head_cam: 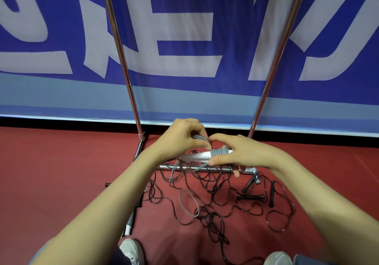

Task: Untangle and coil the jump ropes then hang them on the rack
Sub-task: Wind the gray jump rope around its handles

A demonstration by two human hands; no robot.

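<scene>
My right hand (235, 153) grips the white handles (196, 156) of a grey jump rope, held level in front of me. Grey cord (219, 152) is wound in tight turns round the handles beside my right thumb. My left hand (182, 137) pinches a loop of the same grey cord just above the handles. The loose grey tail (185, 201) hangs down to the floor. Below lies a tangle of black jump ropes (217, 209) with black handles (250, 197) to the right. The chrome rack's uprights (123, 59) rise behind my hands.
The rack's base bar (215, 169) lies on the red floor (61, 172) under my hands, with a side foot (131, 219) at the left. A blue and white banner (184, 38) stands right behind the rack. My shoes (132, 250) are at the bottom edge.
</scene>
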